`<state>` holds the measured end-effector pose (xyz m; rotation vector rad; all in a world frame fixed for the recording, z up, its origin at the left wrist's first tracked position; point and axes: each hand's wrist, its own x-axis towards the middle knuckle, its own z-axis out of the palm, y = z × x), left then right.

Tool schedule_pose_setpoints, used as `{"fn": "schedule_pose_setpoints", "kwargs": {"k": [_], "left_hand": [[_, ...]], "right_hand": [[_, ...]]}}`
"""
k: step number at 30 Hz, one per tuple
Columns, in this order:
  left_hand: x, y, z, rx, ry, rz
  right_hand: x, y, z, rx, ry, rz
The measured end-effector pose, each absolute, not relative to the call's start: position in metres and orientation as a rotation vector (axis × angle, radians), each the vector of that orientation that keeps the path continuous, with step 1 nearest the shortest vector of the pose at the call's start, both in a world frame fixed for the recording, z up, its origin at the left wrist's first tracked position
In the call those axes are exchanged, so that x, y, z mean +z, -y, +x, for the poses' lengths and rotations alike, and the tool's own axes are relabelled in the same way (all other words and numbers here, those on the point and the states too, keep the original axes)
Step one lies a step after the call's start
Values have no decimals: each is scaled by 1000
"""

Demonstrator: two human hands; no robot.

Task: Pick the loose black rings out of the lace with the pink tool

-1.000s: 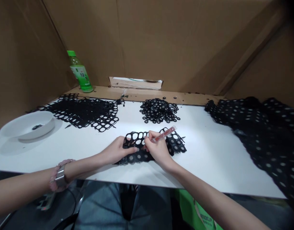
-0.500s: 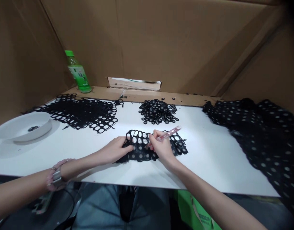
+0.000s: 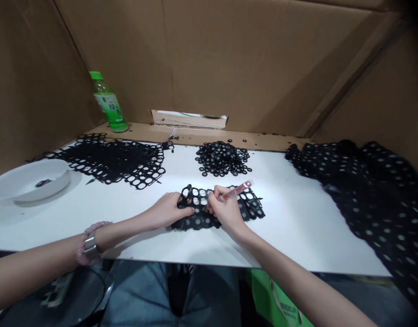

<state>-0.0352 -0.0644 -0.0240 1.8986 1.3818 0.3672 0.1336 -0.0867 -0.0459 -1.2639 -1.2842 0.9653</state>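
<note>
A black perforated sheet (image 3: pixel 198 221) lies on the white table in front of me, its far rows open loops and its near rows still holding round discs. My left hand (image 3: pixel 170 210) grips the sheet's left end, thumb on top and fingers partly hidden by the loops. My right hand (image 3: pixel 226 206) is closed around a pinkish clear pen-like tool (image 3: pixel 236 190), whose lower end points down at the middle of the sheet. The tip is hidden by the fingers. Beyond the hands sits a heap of small black rings (image 3: pixel 222 158).
A white bowl (image 3: pixel 55 184) with a small black piece stands at the left. Black open netting (image 3: pixel 110 161) lies behind it, near a green bottle (image 3: pixel 111 106). A large black dotted sheet (image 3: pixel 372 200) drapes over the right edge. Cardboard walls (image 3: pixel 229 59) enclose the table.
The view has shifted slightly. My left thumb reaches a little further over the sheet, and my right hand with the tool has moved slightly left.
</note>
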Motion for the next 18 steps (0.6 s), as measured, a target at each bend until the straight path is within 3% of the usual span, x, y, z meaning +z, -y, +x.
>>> {"fn": "schedule_pose_setpoints", "kwargs": {"k": [18], "left_hand": [[-41,65,-32,558,-1283,1771]], "right_hand": [[-45,89,134,970,1346,-1241]]}}
